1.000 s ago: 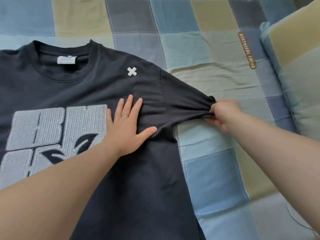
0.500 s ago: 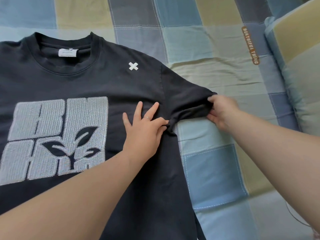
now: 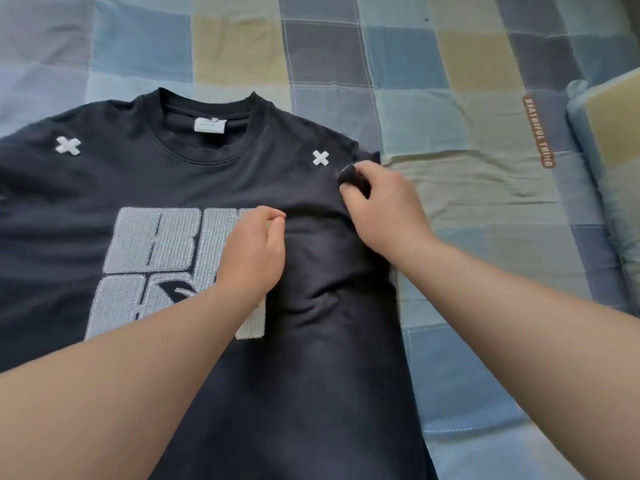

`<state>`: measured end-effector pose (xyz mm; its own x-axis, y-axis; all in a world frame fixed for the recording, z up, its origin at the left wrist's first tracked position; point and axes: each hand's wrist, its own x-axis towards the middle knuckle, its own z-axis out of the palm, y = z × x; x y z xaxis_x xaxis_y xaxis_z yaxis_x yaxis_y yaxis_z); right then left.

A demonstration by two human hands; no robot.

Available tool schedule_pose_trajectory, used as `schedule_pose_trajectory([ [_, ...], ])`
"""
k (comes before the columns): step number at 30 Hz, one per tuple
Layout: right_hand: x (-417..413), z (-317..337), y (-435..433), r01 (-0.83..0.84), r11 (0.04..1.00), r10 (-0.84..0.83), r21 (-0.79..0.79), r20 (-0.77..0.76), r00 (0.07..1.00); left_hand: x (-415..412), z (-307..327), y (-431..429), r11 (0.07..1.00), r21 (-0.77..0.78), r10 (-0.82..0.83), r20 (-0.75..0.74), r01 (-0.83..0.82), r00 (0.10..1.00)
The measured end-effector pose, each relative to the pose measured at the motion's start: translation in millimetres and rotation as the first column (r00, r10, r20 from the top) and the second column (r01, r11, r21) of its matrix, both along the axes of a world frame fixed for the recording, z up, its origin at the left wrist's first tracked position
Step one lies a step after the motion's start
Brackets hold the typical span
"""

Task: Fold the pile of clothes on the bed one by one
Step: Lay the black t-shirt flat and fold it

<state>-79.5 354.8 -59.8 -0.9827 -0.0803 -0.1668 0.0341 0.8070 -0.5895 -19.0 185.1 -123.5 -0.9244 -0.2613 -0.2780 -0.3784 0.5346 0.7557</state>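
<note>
T-shirt (image 3: 173,188): on bed (image 3: 485,209), under both hands.
Right hand (image 3: 377,216): I see it pinching sleeve (image 3: 349,176).
Left hand (image 3: 254,251): curled; I cannot tell its grip.

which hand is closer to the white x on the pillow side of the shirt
Right. The right hand pinches the shirt just beside the white x; the left hand rests lower, at the grey print's edge.

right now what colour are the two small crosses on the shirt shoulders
White, against the dark t-shirt; both crosses show clearly in the head view.
</note>
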Motion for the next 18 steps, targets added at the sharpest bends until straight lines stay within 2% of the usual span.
schedule_pose_trajectory([
  [2, 17, -2, -38, -0.323, 0.934, 0.297, 0.151, 0.170, 0.940, 5, -3, -29, 0.994, -0.112, 0.004, 0.035, 0.000, 0.999],
  [3, 26, -5, -52, -0.447, 0.867, 0.414, 0.222, 0.179, 0.892, 10, -6, -43, 0.983, -0.180, -0.026, 0.064, 0.037, 0.998],
  [4, 34, -8, -61, -0.502, 0.819, 0.494, 0.278, 0.105, 0.863, 16, -8, -54, 0.965, -0.246, -0.066, 0.094, 0.087, 0.993],
  [5, 39, -9, -66, -0.479, 0.823, 0.515, 0.305, -0.045, 0.856, 21, -10, -64, 0.943, -0.303, -0.110, 0.111, 0.139, 0.988],
  [7, 39, -15, -66, -0.260, 0.921, 0.352, 0.289, -0.339, 0.872, 29, -12, -78, 0.896, -0.378, -0.202, 0.121, 0.233, 0.972],
  [8, 34, -19, -62, -0.115, 0.951, 0.222, 0.287, -0.377, 0.899, 32, -13, -83, 0.878, -0.391, -0.245, 0.130, 0.277, 0.961],
  [9, 29, -24, -57, 0.006, 0.951, 0.093, 0.310, -0.305, 0.948, 35, -14, -87, 0.864, -0.390, -0.282, 0.148, 0.318, 0.948],
  [10, 24, -30, -52, 0.097, 0.933, -0.044, 0.345, -0.158, 0.986, 38, -16, -91, 0.852, -0.381, -0.318, 0.169, 0.359, 0.933],
  [12, 18, -42, -47, 0.181, 0.906, -0.259, 0.382, 0.163, 0.952, 42, -19, -96, 0.825, -0.365, -0.383, 0.200, 0.431, 0.902],
  [14, 22, -54, -52, 0.114, 0.915, -0.262, 0.387, 0.355, 0.897, 47, -22, -104, 0.798, -0.362, -0.433, 0.211, 0.481, 0.876],
  [15, 26, -57, -56, 0.070, 0.918, -0.227, 0.390, 0.374, 0.899, 49, -23, -108, 0.786, -0.356, -0.457, 0.214, 0.505, 0.863],
  [16, 30, -58, -58, 0.054, 0.918, -0.200, 0.392, 0.343, 0.918, 51, -23, -112, 0.777, -0.346, -0.479, 0.215, 0.525, 0.851],
  [18, 36, -54, -57, 0.045, 0.925, -0.120, 0.378, 0.178, 0.977, 55, -23, -117, 0.768, -0.328, -0.506, 0.215, 0.550, 0.835],
])
